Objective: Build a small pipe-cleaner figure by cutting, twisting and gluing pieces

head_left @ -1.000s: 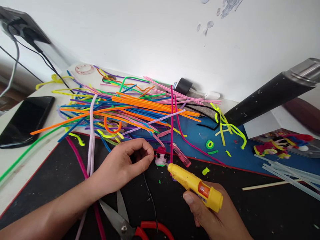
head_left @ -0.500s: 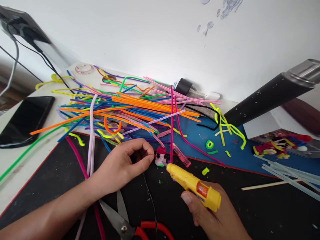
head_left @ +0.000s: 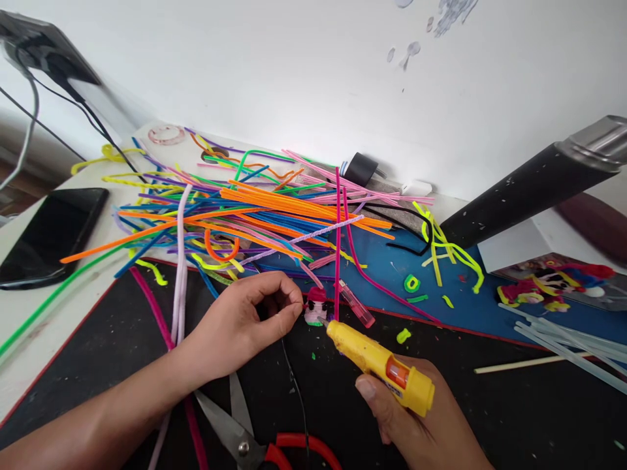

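While the left hand [head_left: 245, 320] pinches a small pink-and-white pipe-cleaner figure [head_left: 315, 305] between closed thumb and fingertips at centre frame, the right hand [head_left: 416, 418] is wrapped around a yellow plastic glue gun [head_left: 379, 365] at lower right, nozzle touching the figure's base. Both rest over a black mat [head_left: 514, 418] on the worktop. Loose multicoloured pipe cleaners [head_left: 255, 215] lie heaped above centre. Red-handled steel scissors [head_left: 255, 437] sit at the bottom edge; a black phone [head_left: 46, 235] lies far left.
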A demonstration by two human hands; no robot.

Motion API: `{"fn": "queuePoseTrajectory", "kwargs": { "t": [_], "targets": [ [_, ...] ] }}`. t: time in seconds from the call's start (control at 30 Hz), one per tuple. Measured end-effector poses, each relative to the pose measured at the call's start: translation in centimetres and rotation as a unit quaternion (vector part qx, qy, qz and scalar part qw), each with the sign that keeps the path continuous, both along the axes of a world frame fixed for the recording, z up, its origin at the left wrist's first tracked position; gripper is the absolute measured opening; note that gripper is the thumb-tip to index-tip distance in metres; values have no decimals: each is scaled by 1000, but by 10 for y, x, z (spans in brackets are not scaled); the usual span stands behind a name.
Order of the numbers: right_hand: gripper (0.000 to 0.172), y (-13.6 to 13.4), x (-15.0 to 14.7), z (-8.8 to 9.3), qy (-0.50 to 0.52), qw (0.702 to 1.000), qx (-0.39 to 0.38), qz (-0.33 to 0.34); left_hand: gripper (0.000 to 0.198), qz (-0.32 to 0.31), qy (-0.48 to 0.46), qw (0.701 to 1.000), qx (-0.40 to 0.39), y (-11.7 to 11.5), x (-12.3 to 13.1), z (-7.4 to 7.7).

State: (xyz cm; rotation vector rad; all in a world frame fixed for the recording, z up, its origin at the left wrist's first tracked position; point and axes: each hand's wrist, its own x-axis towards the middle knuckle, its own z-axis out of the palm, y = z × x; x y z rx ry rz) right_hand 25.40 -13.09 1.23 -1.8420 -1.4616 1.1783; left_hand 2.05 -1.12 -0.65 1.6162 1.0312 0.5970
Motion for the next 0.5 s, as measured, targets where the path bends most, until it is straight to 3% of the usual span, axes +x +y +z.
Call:
{"fn": "queuePoseTrajectory", "kwargs": {
  "t": [0.5],
  "targets": [
    [56, 0, 1, 1, 1, 1000, -4, -2, 17, -3, -1, 1000, 0, 0, 0, 0]
  ]
}}
